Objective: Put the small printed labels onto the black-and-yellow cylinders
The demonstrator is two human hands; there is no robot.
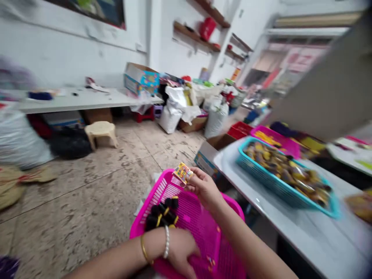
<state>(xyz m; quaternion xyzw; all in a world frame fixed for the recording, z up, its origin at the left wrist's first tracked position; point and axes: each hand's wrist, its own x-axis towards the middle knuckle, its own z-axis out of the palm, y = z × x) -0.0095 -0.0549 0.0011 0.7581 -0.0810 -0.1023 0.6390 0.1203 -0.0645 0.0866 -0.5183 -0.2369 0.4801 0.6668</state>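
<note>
My right hand (pixel 203 188) pinches a small yellow printed packet (pixel 183 173) above the far rim of a pink plastic basket (pixel 197 221). My left hand (pixel 181 252), with a gold bangle and a pearl bracelet on the wrist, rests palm down inside the basket; its fingers curl downward and I cannot see what is under them. A cluster of small black and yellow pieces (pixel 162 215) lies in the basket just beyond my left wrist.
A white table (pixel 290 228) on the right carries a turquoise basket (pixel 276 186) full of yellow and dark items, with a pink basket (pixel 276 139) behind it. A cardboard box (pixel 209 151), white sacks (pixel 174 112), a plastic stool (pixel 101 131) and a low bench (pixel 81 99) stand on the floor.
</note>
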